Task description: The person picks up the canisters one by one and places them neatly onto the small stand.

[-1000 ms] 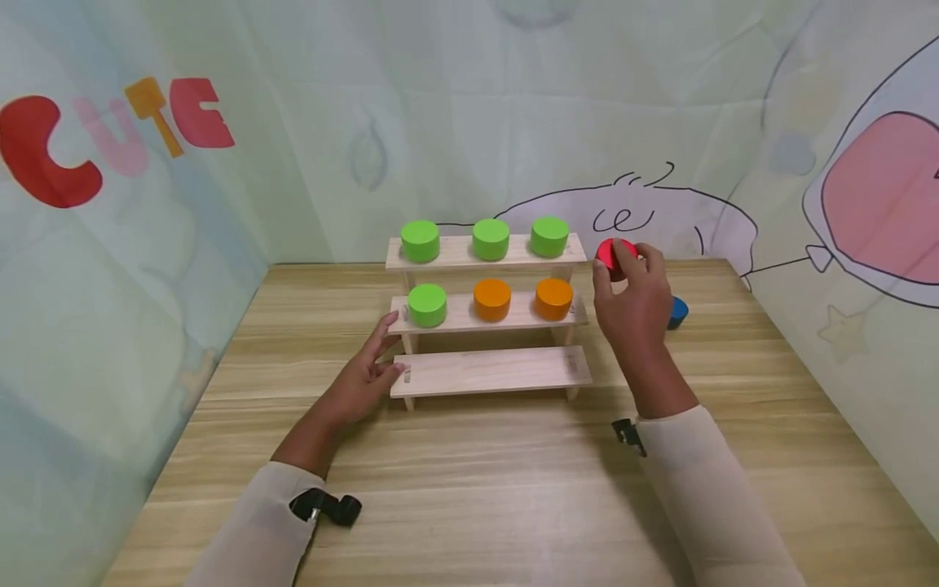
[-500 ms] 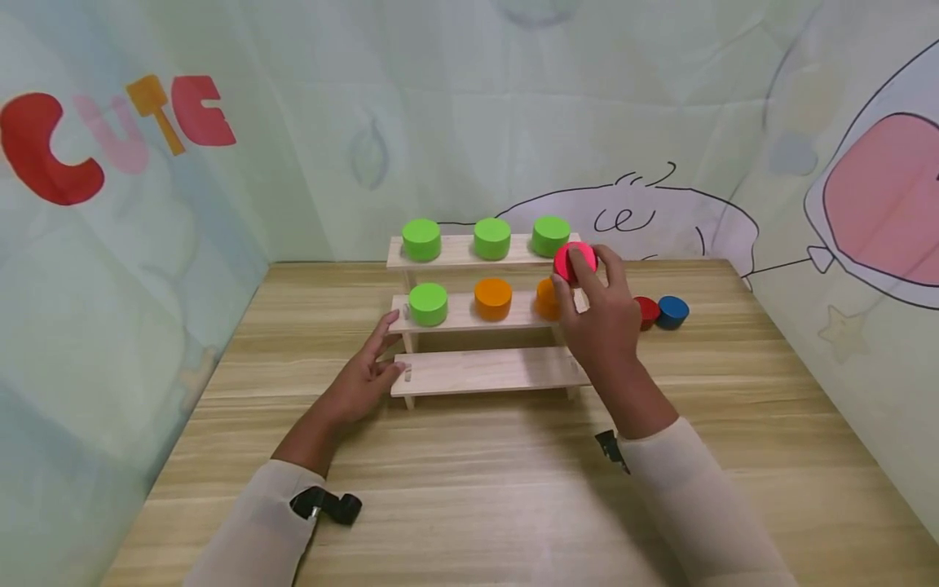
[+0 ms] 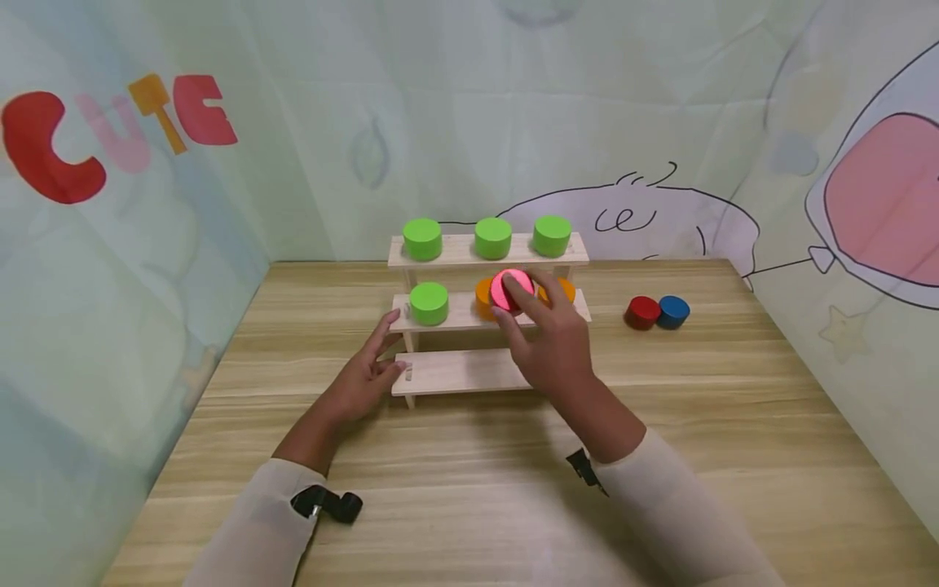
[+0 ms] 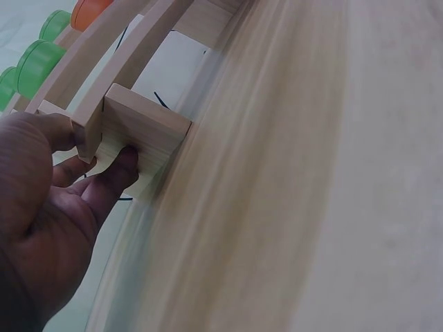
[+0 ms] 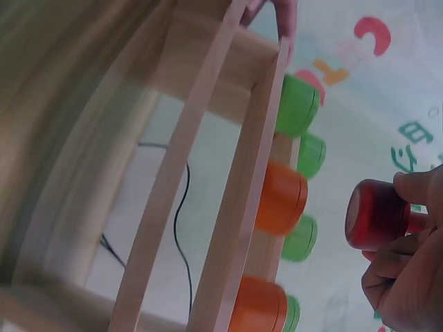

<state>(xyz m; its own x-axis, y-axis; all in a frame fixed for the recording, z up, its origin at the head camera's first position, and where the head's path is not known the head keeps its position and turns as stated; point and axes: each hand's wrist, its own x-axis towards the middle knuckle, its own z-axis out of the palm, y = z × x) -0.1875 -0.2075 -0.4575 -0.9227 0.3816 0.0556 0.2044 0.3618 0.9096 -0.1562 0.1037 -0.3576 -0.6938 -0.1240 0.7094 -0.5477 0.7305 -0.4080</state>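
Note:
A three-tier wooden stand (image 3: 455,375) is on the table, with green round blocks (image 3: 422,240) along its top tier. Its middle tier bears one green block (image 3: 429,303) at the left and two orange blocks (image 3: 557,292), partly hidden by my right hand. My right hand (image 3: 553,338) pinches a red round block (image 3: 511,291) between thumb and fingers; the right wrist view shows this red block (image 5: 377,214) held clear of the tiers. My left hand (image 3: 359,383) grips the stand's left end, its fingers about the end of the wood (image 4: 142,121) in the left wrist view.
To the right of the stand, a second red block (image 3: 642,313) and a blue block (image 3: 673,312) lie side by side on the wooden table (image 3: 469,505). A printed cloth backdrop (image 3: 330,163) rises behind and at both sides.
My right hand has carried the red block leftward and slightly down, from beyond the stand's right end to over its middle tier. The left hand keeps its place.

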